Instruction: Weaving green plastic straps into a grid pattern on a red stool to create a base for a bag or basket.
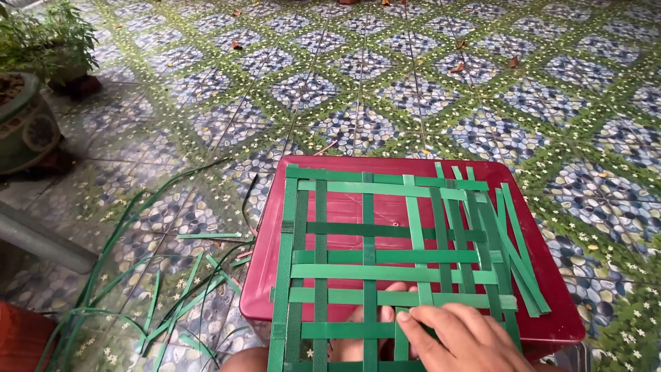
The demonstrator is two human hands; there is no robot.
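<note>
We are looking down at a loose lattice of flat green plastic strapping bands (385,265) lying on a dark red square plastic stool top (537,200), and the weave is only partly made: several horizontal bands cross about half a dozen uprights in an over-and-under pattern, but the gaps between them are wide and uneven, and a bundle of loose green strips (520,251) at the right edge lies slanted and not yet worked in. Our right hand (465,337) rests flat on the near part of the lattice, fingers (423,322) stretched out and pressing on the bands rather than closed round anything. Our left hand (365,327) sits beneath the weave at the near edge, its fingertips showing through the gaps; we cannot tell whether it grips a band. By our judgement much tightening and many more bands are left before the mat is dense. The stool stands on an outdoor floor of patterned tiles with blue pebble diamonds and green flowered borders (358,83), scattered with dry leaves. More cut green bands (165,296) trail over the tiles to the left, near a glazed green plant pot (24,124) with a leafy shrub.
</note>
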